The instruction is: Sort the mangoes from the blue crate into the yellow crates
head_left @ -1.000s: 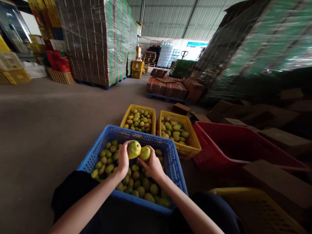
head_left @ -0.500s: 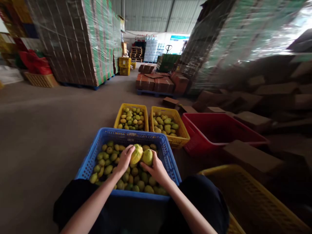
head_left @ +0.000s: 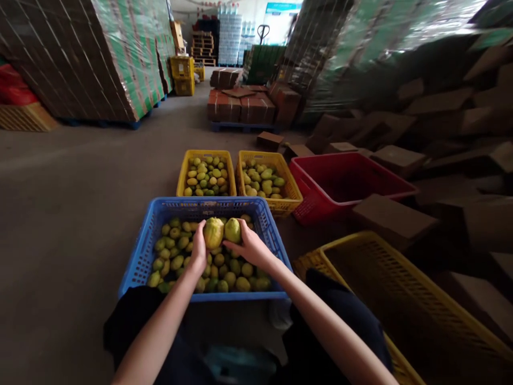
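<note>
My left hand (head_left: 200,245) is closed around a large, bumpy yellow-green lemon (head_left: 214,233). Just beside it, my right hand (head_left: 252,246) grips a smaller, greener lemon (head_left: 233,230) between thumb and fingers. Both fruits are held up over a blue plastic crate (head_left: 140,251), close together with a narrow gap between them. Many green and yellowish lemons (head_left: 176,262) lie loose inside this crate. My forearms cover part of them.
Beyond the blue crate stand a left yellow crate (head_left: 183,176) and a right yellow crate (head_left: 294,198), both holding fruit. A red bin (head_left: 308,198) and a long yellow crate (head_left: 360,278) are at right. Cardboard boxes (head_left: 395,214) lie scattered there; wrapped pallet stacks (head_left: 136,69) stand behind.
The view has tilted downward and shifted right. Both lemons stay in my hands; the left one has been turned more upright, and the gap between them looks slightly wider.
</note>
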Action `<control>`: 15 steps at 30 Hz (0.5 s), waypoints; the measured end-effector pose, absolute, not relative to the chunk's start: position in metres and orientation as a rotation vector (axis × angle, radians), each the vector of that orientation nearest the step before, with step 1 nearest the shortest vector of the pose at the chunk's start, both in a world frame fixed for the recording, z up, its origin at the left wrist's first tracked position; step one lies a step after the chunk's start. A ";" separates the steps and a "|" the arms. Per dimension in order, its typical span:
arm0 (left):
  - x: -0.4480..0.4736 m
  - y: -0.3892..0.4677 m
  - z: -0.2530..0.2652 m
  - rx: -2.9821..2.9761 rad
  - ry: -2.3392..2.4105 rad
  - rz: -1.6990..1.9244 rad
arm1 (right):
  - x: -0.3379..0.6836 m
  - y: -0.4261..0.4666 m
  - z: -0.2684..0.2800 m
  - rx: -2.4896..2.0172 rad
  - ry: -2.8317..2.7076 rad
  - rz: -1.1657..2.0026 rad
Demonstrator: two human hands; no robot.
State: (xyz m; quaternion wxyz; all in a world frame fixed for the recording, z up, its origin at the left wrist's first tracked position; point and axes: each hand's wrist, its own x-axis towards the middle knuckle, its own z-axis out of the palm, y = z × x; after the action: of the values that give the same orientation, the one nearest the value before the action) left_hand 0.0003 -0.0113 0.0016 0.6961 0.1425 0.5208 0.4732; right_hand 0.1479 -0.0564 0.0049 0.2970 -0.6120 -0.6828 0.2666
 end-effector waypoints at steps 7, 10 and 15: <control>0.013 -0.004 -0.032 0.477 1.217 1.244 | 0.155 -0.060 -0.031 -1.571 -1.576 0.774; 0.010 -0.001 -0.039 0.380 1.250 1.234 | 0.148 -0.059 -0.043 -1.522 -1.513 0.844; 0.004 -0.013 -0.032 0.196 1.194 1.203 | 0.137 -0.055 -0.030 -1.402 -1.496 0.925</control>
State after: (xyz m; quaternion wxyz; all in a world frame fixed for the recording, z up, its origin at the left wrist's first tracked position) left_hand 0.0038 -0.0129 -0.0321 0.6574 0.0865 0.5273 0.5313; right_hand 0.1370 -0.0553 -0.0304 0.4314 -0.5624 -0.5999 0.3711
